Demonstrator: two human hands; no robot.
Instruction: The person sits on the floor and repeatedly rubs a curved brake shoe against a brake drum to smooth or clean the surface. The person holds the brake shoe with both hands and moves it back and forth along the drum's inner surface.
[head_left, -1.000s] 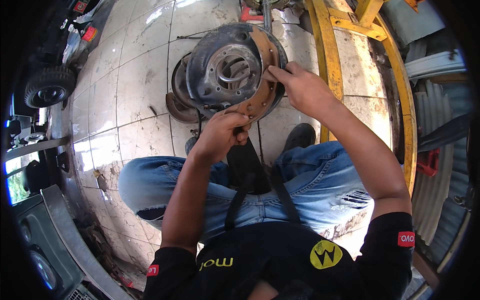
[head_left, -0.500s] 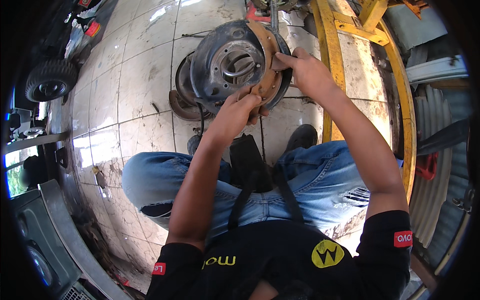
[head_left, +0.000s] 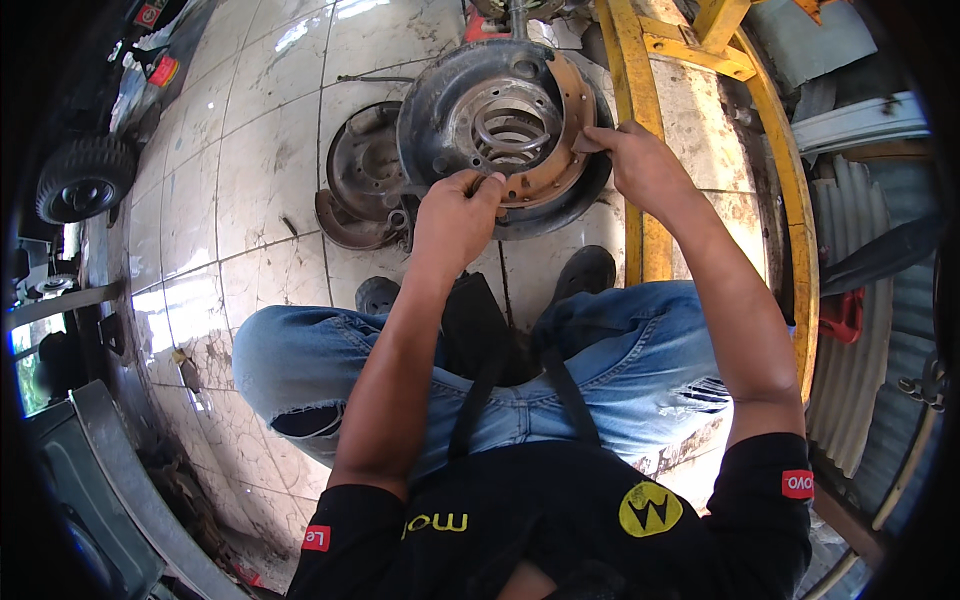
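Note:
A curved brake shoe with a rusty-brown lining lies along the right side of a black round brake backing plate. My left hand is closed on the shoe's near end, thumb and fingers pinching it. My right hand pinches a small brown flat piece, which looks like folded sandpaper, against the lining's outer right part. Through the plate's central hole a metal ring shows. Left of it, a second backing plate rests on the tiles with another brake shoe at its near edge.
A yellow metal frame stands close on the right, beside my right forearm. Corrugated sheet lines the far right. A small wheel with a tyre is at the left. My feet and knees flank the tiled floor in front.
The backing plate and brake shoe sit further right in view and are tilted flatter. My left hand has shifted slightly left along the shoe's end; my right hand is a little lower and further right.

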